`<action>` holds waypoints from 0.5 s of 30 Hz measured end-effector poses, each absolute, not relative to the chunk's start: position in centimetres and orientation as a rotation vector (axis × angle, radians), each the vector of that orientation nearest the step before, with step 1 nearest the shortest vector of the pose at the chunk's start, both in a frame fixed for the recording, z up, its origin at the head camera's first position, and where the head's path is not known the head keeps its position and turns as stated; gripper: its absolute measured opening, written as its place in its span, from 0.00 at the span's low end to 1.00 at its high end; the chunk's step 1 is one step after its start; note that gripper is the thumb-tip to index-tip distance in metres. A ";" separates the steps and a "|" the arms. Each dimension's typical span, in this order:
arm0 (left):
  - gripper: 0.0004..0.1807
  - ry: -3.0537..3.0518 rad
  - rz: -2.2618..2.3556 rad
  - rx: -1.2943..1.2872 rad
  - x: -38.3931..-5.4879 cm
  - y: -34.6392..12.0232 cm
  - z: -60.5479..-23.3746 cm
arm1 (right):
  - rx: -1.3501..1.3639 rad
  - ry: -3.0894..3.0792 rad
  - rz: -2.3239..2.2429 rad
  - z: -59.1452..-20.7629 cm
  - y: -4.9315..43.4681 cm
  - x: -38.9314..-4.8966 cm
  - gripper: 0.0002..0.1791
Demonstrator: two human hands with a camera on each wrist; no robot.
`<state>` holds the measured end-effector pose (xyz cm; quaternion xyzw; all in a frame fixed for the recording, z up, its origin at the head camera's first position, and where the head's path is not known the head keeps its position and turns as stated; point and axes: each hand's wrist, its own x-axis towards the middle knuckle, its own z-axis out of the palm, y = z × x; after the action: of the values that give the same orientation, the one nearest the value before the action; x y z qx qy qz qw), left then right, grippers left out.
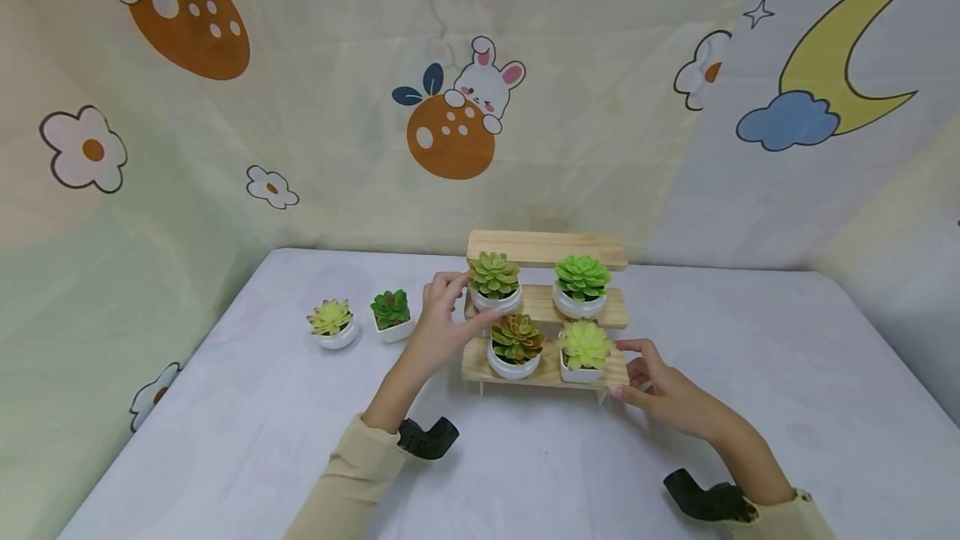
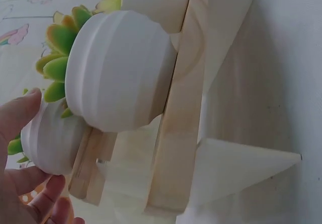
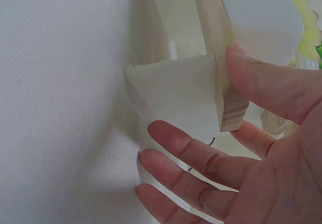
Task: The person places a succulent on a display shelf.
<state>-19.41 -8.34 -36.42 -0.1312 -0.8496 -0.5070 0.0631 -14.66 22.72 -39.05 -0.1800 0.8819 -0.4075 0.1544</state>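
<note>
A three-tier wooden plant stand (image 1: 546, 249) stands on the table with succulents in white pots on its lower two tiers. My left hand (image 1: 437, 323) holds the muted green potted succulent (image 1: 493, 277) at the left of the middle tier, thumb on one side of the pot and fingers on the other. In the left wrist view that pot (image 2: 53, 138) sits at the shelf board. My right hand (image 1: 671, 390) pinches the right end of the bottom board (image 3: 234, 108) between thumb and index finger; its other fingers reach out below.
Bright green (image 1: 582, 277), reddish-green (image 1: 516, 340) and pale yellow-green (image 1: 585, 346) potted succulents stand on the tiers. Two more, one yellowish (image 1: 332, 322) and one dark green (image 1: 392, 315), stand on the white table (image 1: 247, 407) to the left. A printed curtain (image 1: 585, 148) hangs behind.
</note>
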 end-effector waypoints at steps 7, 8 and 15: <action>0.34 -2.544 -1.534 -0.380 -19.6 -7.8 -36.3 | -0.530 2.530 -1.168 -39.2 22.8 -14.7 0.35; 0.34 -2.542 -1.549 -0.373 -19.6 -7.8 -36.3 | -0.527 2.533 -1.167 -39.2 22.8 -14.7 0.35; 0.30 -2.509 -1.566 -0.379 -19.7 -7.4 -36.3 | -0.528 2.536 -1.175 -39.0 22.7 -14.6 0.36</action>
<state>-19.72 -7.40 -36.33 -0.1268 -0.8388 -0.5234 0.0796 -14.65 22.73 -39.00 -0.1835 0.8818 -0.4086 0.1479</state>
